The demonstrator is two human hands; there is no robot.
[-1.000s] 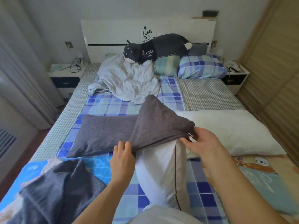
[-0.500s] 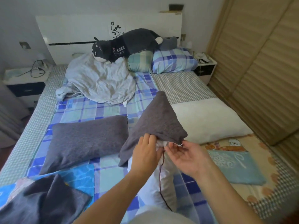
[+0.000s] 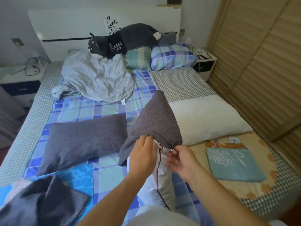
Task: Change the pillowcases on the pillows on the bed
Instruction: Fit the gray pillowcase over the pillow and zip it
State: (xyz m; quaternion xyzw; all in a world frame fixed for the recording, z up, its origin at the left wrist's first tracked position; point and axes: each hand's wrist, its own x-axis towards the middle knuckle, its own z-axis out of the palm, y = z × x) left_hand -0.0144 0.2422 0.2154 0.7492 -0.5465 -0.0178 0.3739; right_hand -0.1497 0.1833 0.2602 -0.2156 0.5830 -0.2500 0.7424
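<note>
Pillowcase fitting is under way: the grey case is half drawn over the white pillow standing on the bed. Its opening edge is gripped by the left hand and pinched by the right hand. Further downward pulling is required.

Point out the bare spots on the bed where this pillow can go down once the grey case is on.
Free: the checked sheet between the plaid pillow and the bare white pillow; the plaid strip between the crumpled sheet and the finished grey pillow. The near end is crowded.
</note>
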